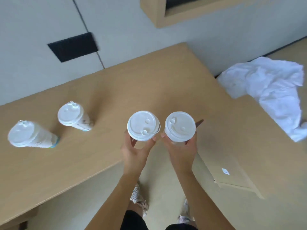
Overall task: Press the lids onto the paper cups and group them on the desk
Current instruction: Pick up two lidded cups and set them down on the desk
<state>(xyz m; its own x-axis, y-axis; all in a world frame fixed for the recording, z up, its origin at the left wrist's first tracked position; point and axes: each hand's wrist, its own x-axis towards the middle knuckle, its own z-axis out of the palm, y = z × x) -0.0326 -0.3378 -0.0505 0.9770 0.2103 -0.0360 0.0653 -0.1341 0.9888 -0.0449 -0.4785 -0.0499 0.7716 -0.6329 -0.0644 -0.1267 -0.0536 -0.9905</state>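
My left hand (135, 151) grips a paper cup from below, and the cup's white lid (143, 125) faces the camera. My right hand (181, 151) holds a second lidded cup (180, 126) right beside it. Both cups are over the middle of the tan desk (116, 90), near its front edge; whether they touch the desk is hidden by the lids. Two more lidded paper cups stand on the desk at the left, one (71, 116) farther back and one (28, 134) nearer the left edge.
A crumpled white cloth (269, 90) lies over the desk's right end. A flat cardboard box (232, 175) lies on the floor at the lower right. My feet (139, 201) are below the desk's front edge. A wall with a black panel (73, 47) stands behind.
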